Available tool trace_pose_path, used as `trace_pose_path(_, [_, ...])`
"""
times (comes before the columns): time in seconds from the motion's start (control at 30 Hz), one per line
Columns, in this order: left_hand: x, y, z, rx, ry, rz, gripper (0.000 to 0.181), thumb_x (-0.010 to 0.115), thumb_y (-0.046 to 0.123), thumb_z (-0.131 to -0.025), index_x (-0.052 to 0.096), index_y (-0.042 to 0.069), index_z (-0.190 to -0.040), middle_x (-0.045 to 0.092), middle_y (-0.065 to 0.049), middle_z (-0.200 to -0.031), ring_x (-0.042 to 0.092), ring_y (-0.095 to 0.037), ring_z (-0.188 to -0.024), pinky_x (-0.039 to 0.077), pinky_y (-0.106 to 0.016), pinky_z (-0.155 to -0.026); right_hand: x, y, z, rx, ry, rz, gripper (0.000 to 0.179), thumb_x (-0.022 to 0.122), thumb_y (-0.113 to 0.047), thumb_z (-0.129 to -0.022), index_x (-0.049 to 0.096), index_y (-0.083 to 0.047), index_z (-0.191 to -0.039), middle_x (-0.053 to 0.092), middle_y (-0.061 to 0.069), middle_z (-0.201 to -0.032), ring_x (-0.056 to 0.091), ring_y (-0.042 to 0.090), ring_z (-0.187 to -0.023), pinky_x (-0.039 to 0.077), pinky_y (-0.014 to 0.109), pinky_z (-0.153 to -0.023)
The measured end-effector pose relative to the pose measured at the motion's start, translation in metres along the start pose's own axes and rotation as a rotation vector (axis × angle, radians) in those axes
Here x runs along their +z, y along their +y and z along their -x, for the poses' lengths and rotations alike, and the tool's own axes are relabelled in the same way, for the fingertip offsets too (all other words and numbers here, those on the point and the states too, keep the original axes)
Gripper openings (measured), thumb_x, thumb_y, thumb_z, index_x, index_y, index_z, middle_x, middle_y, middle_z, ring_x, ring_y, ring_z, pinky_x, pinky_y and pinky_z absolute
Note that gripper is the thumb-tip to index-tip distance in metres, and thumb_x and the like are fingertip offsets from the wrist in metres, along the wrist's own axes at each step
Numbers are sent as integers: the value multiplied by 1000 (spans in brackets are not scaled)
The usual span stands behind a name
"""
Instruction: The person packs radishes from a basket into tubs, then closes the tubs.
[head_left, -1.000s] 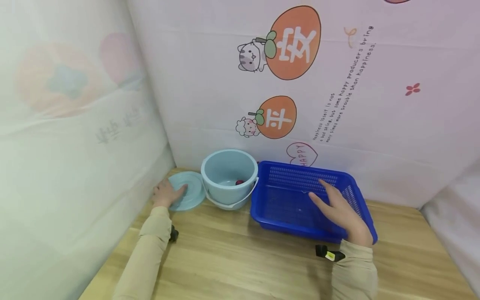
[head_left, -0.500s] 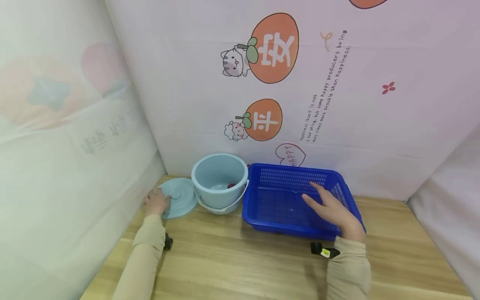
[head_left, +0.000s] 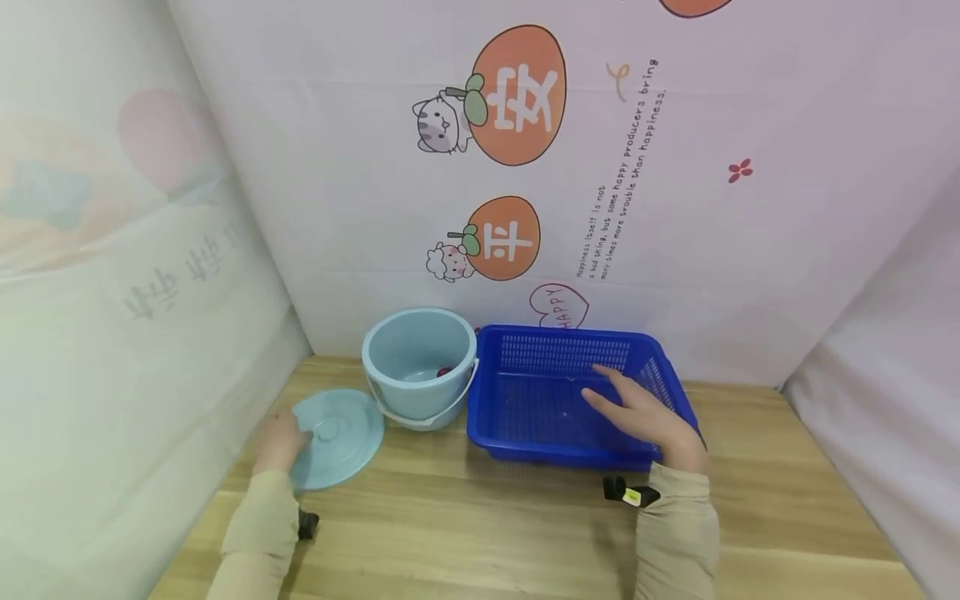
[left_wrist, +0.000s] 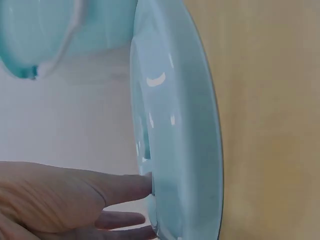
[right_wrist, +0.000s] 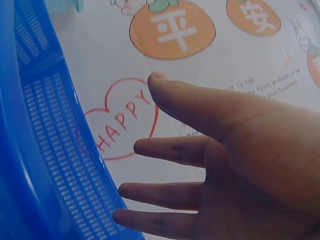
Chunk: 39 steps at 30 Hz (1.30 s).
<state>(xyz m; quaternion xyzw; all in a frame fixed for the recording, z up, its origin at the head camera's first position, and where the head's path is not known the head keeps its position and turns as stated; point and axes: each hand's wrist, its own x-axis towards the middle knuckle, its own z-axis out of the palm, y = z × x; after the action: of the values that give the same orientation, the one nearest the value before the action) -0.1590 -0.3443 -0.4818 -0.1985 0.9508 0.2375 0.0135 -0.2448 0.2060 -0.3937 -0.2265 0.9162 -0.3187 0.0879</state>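
Observation:
My left hand [head_left: 277, 442] grips the left edge of a round light-blue lid [head_left: 352, 446], which lies flat over the wood in front of the bucket. In the left wrist view the thumb [left_wrist: 122, 188] presses on the upper face of the lid [left_wrist: 187, 130], and the other fingers reach its edge. Behind stands a light-blue bucket [head_left: 420, 406] with its white handle down and a small dark red thing [head_left: 444, 372] inside. Over the right part of a blue plastic basket [head_left: 555, 454] hovers my right hand [head_left: 643, 415], fingers spread and holding nothing.
The basket stands right beside the bucket, both close to the printed back sheet [head_left: 360, 208]. A white sheet [head_left: 150, 350] hangs close along the left side, near my left hand. Wooden tabletop [head_left: 465, 533] stretches in front of the containers.
My left hand has taken hold of the lid and drawn it toward me, away from the bucket's left side. The right hand stays above the basket; the head view has shifted.

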Motion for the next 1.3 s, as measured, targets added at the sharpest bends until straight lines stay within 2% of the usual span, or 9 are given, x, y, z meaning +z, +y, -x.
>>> trace_pose_path(0.2, [11,6,43,-2,-43,-13,67,63,15,-103,32,-30,-142,39,-54,-139,43,-69,-129,43,-73,-105,5,-13,-4,-60,14,6,75,51,-45,-112,31,6,-162,33,32,-164,28,53,-152,27,68,-121])
trace_pose_path(0.37, [22,10,85,23,-66,-12,71,61,19,-104,30,-27,-148,33,-52,-147,33,-69,-135,33,-75,-111,23,-30,-5,-141,28,10,69,54,-41,-111,37,5,-160,39,29,-162,34,49,-151,31,65,-121])
trace_pose_path(0.47, [31,13,109,25,-67,-15,70,62,19,-104,30,-25,-149,32,-51,-148,32,-69,-136,33,-75,-111,35,-43,-4,-211,49,-12,64,57,-40,-110,43,0,-159,45,23,-161,39,44,-150,34,62,-120])
trace_pose_path(0.67, [49,37,147,7,-66,-4,68,64,22,-103,37,-17,-153,30,-47,-153,32,-68,-137,33,-76,-110,57,-69,9,-310,86,-35,56,60,-41,-109,52,-9,-155,50,14,-158,45,33,-148,39,55,-120])
trace_pose_path(0.9, [73,62,170,16,-21,-10,64,63,22,-101,44,-12,-151,34,-44,-152,36,-67,-133,42,-78,-101,98,-82,36,-396,143,53,44,63,-36,-108,65,-5,-140,64,15,-142,60,32,-133,49,52,-111])
trace_pose_path(1.1, [88,80,180,38,13,1,67,66,27,-99,46,-11,-151,37,-41,-152,39,-61,-133,47,-75,-97,134,-80,60,-445,324,212,34,79,-26,-97,74,-6,-124,67,13,-128,62,30,-120,57,46,-100])
trace_pose_path(1.17, [91,84,182,38,17,-7,70,68,29,-98,46,-11,-151,37,-40,-153,40,-59,-133,49,-74,-95,145,-79,65,-468,353,235,34,82,-23,-94,74,-5,-120,68,11,-122,62,27,-113,57,43,-96])
trace_pose_path(1.23, [95,88,183,39,17,-11,73,70,32,-98,45,-13,-151,36,-40,-153,40,-58,-134,51,-73,-93,155,-79,68,-453,304,232,37,81,-25,-95,72,-3,-124,67,13,-123,62,29,-115,57,46,-97])
trace_pose_path(1.3, [98,91,184,50,29,-6,77,70,33,-97,43,-16,-150,34,-41,-154,39,-58,-135,50,-72,-95,164,-78,71,-380,182,200,51,75,-33,-99,65,0,-137,62,23,-136,57,41,-127,53,56,-103])
